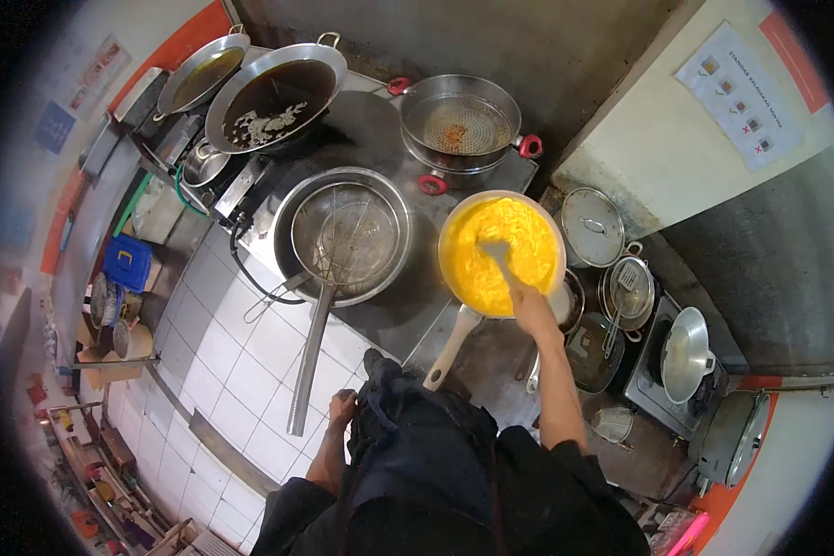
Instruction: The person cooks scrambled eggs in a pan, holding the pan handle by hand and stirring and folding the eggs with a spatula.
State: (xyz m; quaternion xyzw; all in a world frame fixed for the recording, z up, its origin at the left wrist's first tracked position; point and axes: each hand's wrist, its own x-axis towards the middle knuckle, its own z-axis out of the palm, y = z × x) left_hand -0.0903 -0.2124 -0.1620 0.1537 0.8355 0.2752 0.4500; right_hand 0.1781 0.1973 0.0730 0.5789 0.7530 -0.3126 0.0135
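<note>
Calling it from my end: I've got the right hand (530, 308) over the near edge of the frying pan (443, 255), fingers wrapped around a grey spatula (498, 249) whose head is in the yellow mixture (519, 227) filling that pan. The pan sits on the dark bench (366, 125), its pale handle angled toward the body. Left hand (343, 406) hangs low, left of the pan and well apart from it — fingers look curled, but I can't tell whether they hold anything. Left of the pan, a long-handled sieve (352, 232) rests over a wide metal bowl (287, 222). Beyond the pan, slightly left: a steamer pot (504, 96) with red handles. Farther left past the pan, a wok (216, 116) with dark liquid. Just right of the pan, a round lid (593, 222) — farther right, a pale metal pan (684, 357).
</note>
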